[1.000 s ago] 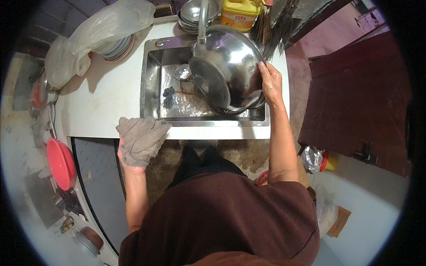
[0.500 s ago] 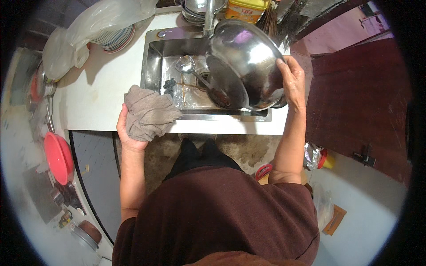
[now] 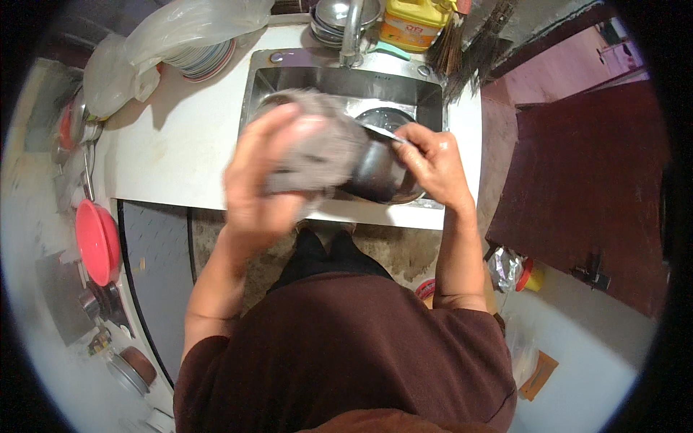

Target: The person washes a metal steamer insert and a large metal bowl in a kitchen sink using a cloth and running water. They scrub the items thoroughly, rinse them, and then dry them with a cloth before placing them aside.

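Note:
My left hand [image 3: 254,169] is closed on a crumpled grey-brown cloth [image 3: 317,148]. Hand and cloth are smeared by motion in front of the sink [image 3: 303,59]. My right hand [image 3: 437,166] pinches a thin, light metal strip [image 3: 381,132], which looks like a utensil's handle. Its other end disappears behind the cloth, so its kind is unclear. Under the strip is a dark, shiny rounded vessel [image 3: 386,177], partly covered by the cloth and right hand. Bright specks like water drops show on its far part. The cloth and left hand hide much of the sink.
Beyond the sink are a faucet [image 3: 351,36], stacked metal bowls [image 3: 325,32], a yellow jug [image 3: 406,25] and straw brushes [image 3: 451,50]. Plates [image 3: 206,61] under clear plastic [image 3: 180,32] sit on the white counter [image 3: 170,155]. A pink basin [image 3: 97,242] stands at the left.
My left hand and the cloth have moved right, over the sink. My right hand has come left and lower; the steel bowl is no longer raised at the right, and the hand now grips the thin strip.

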Motion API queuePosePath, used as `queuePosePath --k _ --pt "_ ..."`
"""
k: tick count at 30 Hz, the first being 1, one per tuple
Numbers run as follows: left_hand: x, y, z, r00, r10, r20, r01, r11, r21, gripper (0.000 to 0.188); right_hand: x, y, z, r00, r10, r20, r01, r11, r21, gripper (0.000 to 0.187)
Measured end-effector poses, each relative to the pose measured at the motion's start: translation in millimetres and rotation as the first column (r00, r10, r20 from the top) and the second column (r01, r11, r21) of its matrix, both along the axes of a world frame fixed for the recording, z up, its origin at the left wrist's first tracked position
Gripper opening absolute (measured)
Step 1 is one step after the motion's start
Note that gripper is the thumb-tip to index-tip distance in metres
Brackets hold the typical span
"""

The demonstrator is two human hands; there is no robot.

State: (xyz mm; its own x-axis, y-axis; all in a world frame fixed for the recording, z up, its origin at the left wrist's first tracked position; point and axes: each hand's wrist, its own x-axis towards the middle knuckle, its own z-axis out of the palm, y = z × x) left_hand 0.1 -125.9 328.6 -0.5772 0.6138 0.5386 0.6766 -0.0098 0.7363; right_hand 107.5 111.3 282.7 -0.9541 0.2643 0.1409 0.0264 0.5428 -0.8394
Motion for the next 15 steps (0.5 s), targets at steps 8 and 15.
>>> queuePosePath --k 8,15 --pt "-29 38 2 0.921 -0.281 -0.271 0.168 0.913 -0.373 0.045 -3 -18 11 0.889 0.129 -0.44 0.093 0.89 0.447 0.01" --pt "-90 -29 -28 0.792 -0.219 0.569 0.168 0.976 0.141 0.048 30 22 25 0.837 -0.297 -0.46 0.251 0.955 -0.16 0.005"
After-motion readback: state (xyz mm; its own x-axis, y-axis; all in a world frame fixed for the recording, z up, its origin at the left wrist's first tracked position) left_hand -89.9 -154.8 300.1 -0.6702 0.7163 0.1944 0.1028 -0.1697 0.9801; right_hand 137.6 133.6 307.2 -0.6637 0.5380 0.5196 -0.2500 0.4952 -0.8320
